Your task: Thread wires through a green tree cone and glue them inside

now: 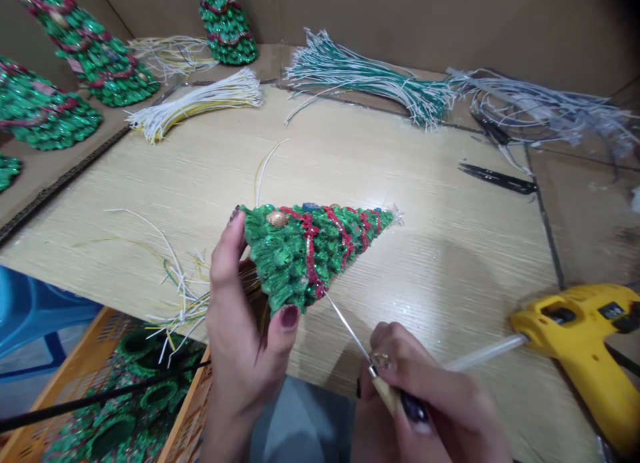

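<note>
My left hand (245,316) is closed around the wide base of a green Christmas tree ornament (300,250) that lies on its side, its clear star tip pointing right. Red glittery garlands and small coloured knobs cover it. Between the fingers and thumb of my right hand (415,396) is an awl (350,326) with a wooden handle; its metal tip touches the tree's surface near a red bow at the lower edge. Thin white and yellow wires (185,290) lie beside and behind my left hand, and a pair stands up behind the base.
A yellow glue gun (575,316) with a clear glue stick lies at right. Wire bundles (370,76) and black tweezers (497,178) lie toward the back. More trees (100,56) stand at left. An orange crate (185,410) of green trees is below, near a blue stool (35,310).
</note>
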Action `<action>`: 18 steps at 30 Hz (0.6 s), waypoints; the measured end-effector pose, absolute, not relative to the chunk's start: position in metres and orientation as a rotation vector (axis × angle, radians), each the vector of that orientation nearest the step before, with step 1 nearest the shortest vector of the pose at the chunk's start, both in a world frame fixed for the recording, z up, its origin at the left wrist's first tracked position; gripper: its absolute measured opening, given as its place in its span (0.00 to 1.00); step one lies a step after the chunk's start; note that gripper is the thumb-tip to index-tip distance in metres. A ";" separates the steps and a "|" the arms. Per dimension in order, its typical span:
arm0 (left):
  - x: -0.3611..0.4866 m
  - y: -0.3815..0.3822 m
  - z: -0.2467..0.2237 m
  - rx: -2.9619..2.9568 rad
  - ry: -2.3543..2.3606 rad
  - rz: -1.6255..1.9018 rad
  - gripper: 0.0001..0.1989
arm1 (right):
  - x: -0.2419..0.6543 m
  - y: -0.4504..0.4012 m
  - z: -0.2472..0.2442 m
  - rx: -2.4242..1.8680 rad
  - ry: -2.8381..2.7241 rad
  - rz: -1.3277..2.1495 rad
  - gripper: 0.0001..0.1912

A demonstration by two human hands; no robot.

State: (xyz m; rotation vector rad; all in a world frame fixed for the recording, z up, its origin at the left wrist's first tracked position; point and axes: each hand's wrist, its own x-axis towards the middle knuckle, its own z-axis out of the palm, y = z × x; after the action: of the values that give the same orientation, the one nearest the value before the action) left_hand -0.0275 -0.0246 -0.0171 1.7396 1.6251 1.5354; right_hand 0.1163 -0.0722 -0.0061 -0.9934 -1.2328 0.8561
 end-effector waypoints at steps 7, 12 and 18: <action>-0.030 -0.022 -0.020 1.807 1.604 1.534 0.38 | 0.148 -0.062 0.001 -0.762 -1.513 1.054 0.22; -0.027 -0.022 -0.017 1.692 1.582 1.524 0.37 | 0.129 -0.065 -0.004 -0.811 -1.338 0.980 0.20; -0.026 -0.022 -0.015 1.635 1.550 1.546 0.36 | 0.095 -0.060 -0.007 -0.857 -0.884 0.848 0.11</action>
State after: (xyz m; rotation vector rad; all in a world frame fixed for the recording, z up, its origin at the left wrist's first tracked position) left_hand -0.0259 -0.0221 -0.0152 1.6350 1.5499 1.5464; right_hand 0.0949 -0.0601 -0.0068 -0.8567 -0.8843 0.8484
